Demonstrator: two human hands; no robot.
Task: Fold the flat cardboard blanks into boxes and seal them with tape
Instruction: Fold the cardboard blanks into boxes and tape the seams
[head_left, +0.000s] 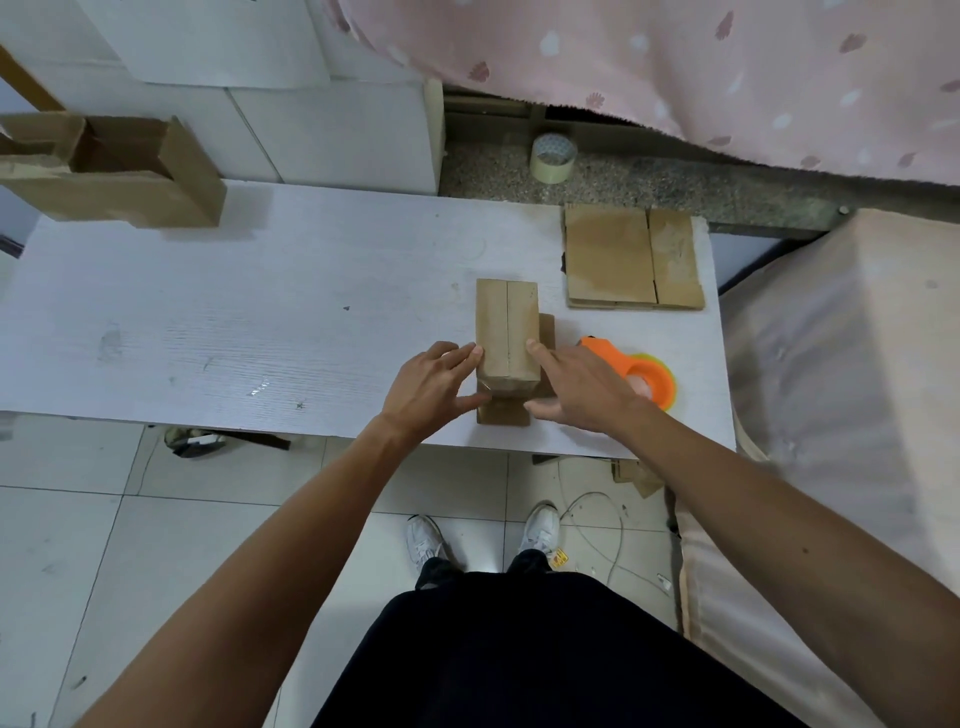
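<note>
Left hand (436, 387) and right hand (576, 389), fingers straight, flank half-folded cardboard box (506, 332) at frame centre, fingertips touching its sides. Box sits on white tabletop (234, 322), top flaps meeting at centre seam, loose flaps splayed at near end. Orange tape dispenser (647, 379) just right of right hand. Stack of flat cardboard blanks (631, 257) right of centre, higher up. Tape roll (553, 156) beyond tabletop. Open carton (114, 171) upper left.

Just one view, a wide-angle head cam. It looks steeply down and a bit forward over the white desk (260, 322), with the left hand (431, 387) and right hand (582, 387) near mid-frame at arm's reach, and the wearer's own shoes (541, 530) on the tiled floor (156, 519) below.
</note>
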